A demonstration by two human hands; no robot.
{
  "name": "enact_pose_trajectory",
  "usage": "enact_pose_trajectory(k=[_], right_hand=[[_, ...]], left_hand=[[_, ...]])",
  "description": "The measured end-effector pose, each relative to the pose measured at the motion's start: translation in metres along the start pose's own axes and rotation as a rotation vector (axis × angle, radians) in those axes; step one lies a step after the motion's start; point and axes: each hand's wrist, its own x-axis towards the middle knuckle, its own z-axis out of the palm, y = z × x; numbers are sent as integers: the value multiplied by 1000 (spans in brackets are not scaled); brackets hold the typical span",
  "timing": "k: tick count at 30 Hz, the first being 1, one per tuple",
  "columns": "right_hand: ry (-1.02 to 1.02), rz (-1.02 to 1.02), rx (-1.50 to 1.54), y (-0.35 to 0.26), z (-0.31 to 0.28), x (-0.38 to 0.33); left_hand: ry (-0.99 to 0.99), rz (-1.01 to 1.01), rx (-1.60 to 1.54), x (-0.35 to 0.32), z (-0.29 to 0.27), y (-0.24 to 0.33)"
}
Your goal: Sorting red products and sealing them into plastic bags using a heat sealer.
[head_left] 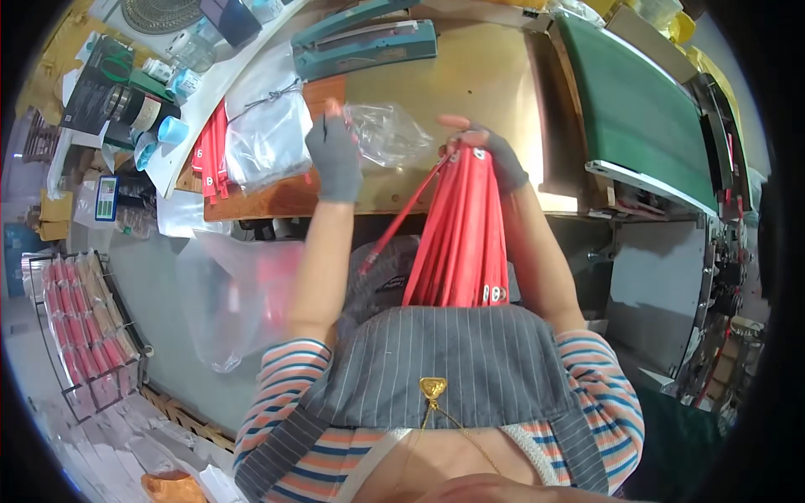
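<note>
My left hand [334, 155], in a grey fingerless glove, is raised over the wooden bench [470, 92], fingers pinched shut on the edge of a small clear plastic bag [387, 132]. The bag hangs open and crumpled between my two hands, just above the bench top. My right hand [490, 151], gloved the same way, is closed around the top end of a bundle of long red strips [459, 235]; the bundle fans downward from that grip toward my lap, and one strip splays off to the left. The upper end of the bundle sits just beside the bag's right edge; whether they touch I cannot tell. On the bench to my left lie a knotted clear bag [264, 130] and more red strips [211, 155] beside it. A teal heat sealer [365, 44] sits at the far edge of the bench. A large clear bag [231, 302] hangs below the bench at my left. A green conveyor belt [637, 109] runs along my right.
</note>
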Motion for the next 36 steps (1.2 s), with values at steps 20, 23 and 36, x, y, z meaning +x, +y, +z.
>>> enact_pose_trajectory(k=[20,23,36], right_hand=[[209,228,-316,102,-7,-146],[427,-188,-1672,14,30,-83],[520,-600,-1585,-177,60,10]], left_hand=[[-798,309,677,-156,-15,-5],[-688,278,767,-124,13,29],[-626,690,899,55,79,115]])
